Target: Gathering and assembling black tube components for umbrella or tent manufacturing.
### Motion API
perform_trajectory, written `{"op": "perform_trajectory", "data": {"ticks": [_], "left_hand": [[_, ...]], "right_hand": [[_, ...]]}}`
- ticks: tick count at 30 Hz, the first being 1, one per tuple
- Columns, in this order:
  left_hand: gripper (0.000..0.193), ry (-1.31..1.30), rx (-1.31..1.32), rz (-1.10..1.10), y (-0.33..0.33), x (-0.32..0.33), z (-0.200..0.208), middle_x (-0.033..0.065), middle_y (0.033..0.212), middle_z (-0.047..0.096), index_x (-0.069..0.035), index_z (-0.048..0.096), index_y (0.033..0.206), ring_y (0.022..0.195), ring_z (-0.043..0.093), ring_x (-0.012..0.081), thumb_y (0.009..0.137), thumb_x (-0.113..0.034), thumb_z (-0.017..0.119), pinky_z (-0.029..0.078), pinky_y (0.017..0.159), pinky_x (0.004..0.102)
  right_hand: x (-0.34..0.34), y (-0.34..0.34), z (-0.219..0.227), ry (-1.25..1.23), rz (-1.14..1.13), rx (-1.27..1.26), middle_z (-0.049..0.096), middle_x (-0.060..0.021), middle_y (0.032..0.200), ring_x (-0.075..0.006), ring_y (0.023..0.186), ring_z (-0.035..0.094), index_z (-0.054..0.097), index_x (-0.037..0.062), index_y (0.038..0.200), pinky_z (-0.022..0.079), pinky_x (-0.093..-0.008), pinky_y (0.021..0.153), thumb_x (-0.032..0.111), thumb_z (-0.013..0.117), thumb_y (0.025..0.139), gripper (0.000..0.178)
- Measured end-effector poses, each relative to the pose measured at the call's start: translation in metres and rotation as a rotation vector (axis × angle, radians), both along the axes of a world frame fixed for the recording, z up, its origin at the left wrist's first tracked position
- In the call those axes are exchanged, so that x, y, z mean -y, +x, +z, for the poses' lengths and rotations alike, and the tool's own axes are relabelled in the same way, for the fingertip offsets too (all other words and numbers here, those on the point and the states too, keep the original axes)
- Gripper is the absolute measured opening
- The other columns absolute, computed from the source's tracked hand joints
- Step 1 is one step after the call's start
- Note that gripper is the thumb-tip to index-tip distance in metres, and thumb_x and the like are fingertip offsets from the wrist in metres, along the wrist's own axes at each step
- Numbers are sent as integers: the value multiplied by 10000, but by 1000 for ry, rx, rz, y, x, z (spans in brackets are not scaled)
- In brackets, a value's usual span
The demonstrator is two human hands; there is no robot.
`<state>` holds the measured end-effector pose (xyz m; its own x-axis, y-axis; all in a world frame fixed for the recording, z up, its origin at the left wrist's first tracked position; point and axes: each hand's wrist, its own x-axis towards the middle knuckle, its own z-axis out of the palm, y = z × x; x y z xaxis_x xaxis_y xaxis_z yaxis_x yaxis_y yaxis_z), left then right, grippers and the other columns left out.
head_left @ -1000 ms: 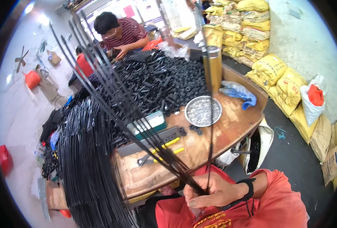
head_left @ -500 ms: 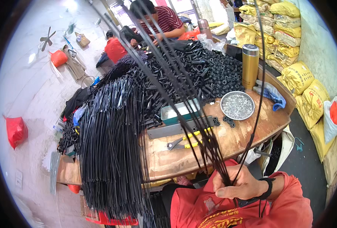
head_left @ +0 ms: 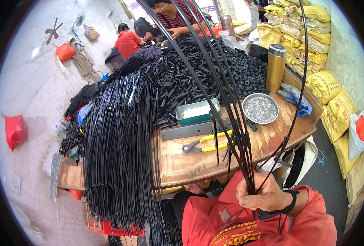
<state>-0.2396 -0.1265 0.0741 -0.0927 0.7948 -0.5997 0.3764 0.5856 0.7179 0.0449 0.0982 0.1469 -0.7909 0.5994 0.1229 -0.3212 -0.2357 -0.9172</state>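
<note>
My right hand (head_left: 262, 194), with a dark band at the wrist, is closed around a bundle of long black cables (head_left: 241, 141). The bundle rises from my fist in front of my red top and leans up to the left across the table. One cable (head_left: 300, 96) bends away to the right of the others. Short lower ends hang below the fist. Past the bundle, yellow-handled cutters (head_left: 206, 143) lie on the wooden table (head_left: 186, 168) beside a grey metal bar (head_left: 182, 132). My left hand is out of view.
Many black cables (head_left: 120, 156) hang over the table's front left edge. Behind lies a heap of black tubular parts (head_left: 190, 82), with a green tray (head_left: 198, 112), a round dish of small metal pieces (head_left: 260, 108) and a gold flask (head_left: 275, 69). Two people work at the back; yellow sacks (head_left: 342, 110) line the right.
The bundle in my right hand stands more upright and has shifted a little to the right. My grip is unchanged. My view has shifted slightly.
</note>
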Motion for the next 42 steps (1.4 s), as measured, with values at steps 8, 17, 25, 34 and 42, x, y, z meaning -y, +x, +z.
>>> {"op": "perform_trajectory", "data": {"ticks": [8, 17, 25, 34, 42], "left_hand": [[122, -3, -28, -18, 1, -2, 12, 19, 633, 544, -18, 585, 874, 564, 505, 102, 799, -113, 595, 392, 521, 227], [117, -31, -30, -13, 12, 4, 20, 22, 619, 541, -14, 582, 872, 547, 504, 107, 814, -116, 584, 391, 507, 232], [116, -49, -34, 3, 22, 16, 26, 25, 607, 537, -11, 580, 870, 531, 503, 112, 827, -119, 573, 390, 494, 235], [118, -42, -44, 38, 36, 21, 30, 29, 594, 533, -8, 577, 869, 513, 501, 118, 841, -122, 562, 388, 479, 240], [122, 14, -56, 68, 45, 19, 30, 32, 582, 530, -5, 574, 867, 498, 500, 122, 854, -125, 551, 387, 466, 244]], "right_hand": [[-1, 4, -1, -17, -54, 0, 567, -40, 674, -46, 502, 469, 562, -16, 828, 344, -188, 433, 65, 659, 766, 141], [-8, 9, -2, -44, -44, 22, 524, 35, 685, -13, 573, 437, 547, 40, 809, 333, -188, 483, 99, 645, 805, 114], [-4, 6, -5, -24, -88, 32, 558, -60, 657, -57, 479, 456, 554, -19, 808, 347, -199, 429, 95, 671, 763, 170], [-6, 8, -1, -146, -19, -119, 488, -20, 597, -59, 486, 433, 527, 9, 853, 329, -206, 426, 107, 550, 871, 103], [-9, 15, 9, -244, -108, -233, 453, -66, 552, -109, 446, 384, 522, -11, 806, 293, -238, 379, 242, 536, 890, 267]]}}
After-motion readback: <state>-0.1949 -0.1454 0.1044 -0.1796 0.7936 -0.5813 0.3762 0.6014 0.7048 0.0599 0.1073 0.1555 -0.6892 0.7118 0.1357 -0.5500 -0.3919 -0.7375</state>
